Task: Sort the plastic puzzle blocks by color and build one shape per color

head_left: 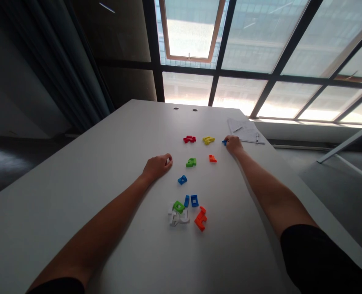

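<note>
Plastic puzzle pieces (189, 139), multicoloured, scattered mid-way along a white surface (77, 204). Left to right: left hand (157, 166), loosely curled, nearest a blue piece (182, 179); white-and-green heap (177, 214); orange heap (201, 218); right hand (233, 144), well apart, over a small blue piece (224, 142), grip unclear; papers (244, 130) beyond.

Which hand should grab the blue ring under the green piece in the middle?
Left, I think. The left hand lies closer to the blue piece, with nothing between them. The right hand is farther away, at a small blue piece beside the yellow piece.
</note>
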Motion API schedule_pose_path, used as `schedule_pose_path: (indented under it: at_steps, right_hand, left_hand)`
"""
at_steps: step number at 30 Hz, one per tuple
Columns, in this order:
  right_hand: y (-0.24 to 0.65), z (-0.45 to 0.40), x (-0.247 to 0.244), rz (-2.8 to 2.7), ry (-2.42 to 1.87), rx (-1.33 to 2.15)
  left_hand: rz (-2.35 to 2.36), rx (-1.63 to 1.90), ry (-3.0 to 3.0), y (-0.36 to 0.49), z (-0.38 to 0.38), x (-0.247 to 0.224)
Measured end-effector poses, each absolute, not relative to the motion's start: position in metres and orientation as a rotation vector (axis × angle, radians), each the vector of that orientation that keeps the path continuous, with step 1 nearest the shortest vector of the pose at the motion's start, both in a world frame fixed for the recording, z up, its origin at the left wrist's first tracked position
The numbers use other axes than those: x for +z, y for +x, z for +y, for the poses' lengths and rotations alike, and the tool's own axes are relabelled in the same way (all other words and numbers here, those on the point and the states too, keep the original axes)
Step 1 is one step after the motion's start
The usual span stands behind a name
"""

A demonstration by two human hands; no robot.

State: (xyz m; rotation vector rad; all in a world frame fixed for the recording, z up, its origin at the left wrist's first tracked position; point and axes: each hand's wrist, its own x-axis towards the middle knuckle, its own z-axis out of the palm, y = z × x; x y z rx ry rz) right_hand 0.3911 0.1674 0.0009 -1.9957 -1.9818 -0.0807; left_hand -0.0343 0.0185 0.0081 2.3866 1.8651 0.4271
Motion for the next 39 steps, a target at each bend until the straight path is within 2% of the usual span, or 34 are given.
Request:
schedule_pose_path:
  at_steps: [9,12,17,21,25,31,35,39]
  right_hand:
    - [0.385,0.159,0.014,-2.053,-1.900,-0.131]
    - [0.356,0.124,0.021,-2.189,-1.527,-0.114]
    - [0.280,0.034,0.026,-2.494,-0.696,0.352]
    - [0.238,-0.007,0.022,-2.662,-0.478,0.375]
    - [0.244,-0.015,0.018,-2.675,-0.503,0.395]
    - [0.325,-0.033,0.013,-2.571,-0.730,0.519]
    - [0.391,-0.022,0.006,-2.433,-1.137,0.498]
    - [0.432,0.020,-0.003,-2.191,-1.567,0.251]
  left_hand:
    - [1.849,0.412,2.380,-0.034,0.017,0.011]
    - [1.847,0.397,2.376,-0.033,0.017,0.012]
    - [1.864,0.416,2.391,-0.032,0.017,0.010]
    - [1.866,0.427,2.417,-0.033,0.017,0.009]
    - [1.878,0.421,2.411,-0.034,0.017,0.010]
    - [1.873,0.416,2.407,-0.033,0.018,0.010]
    - [1.888,0.402,2.402,-0.032,0.019,0.010]
    - [1.902,0.395,2.413,-0.032,0.018,0.010]
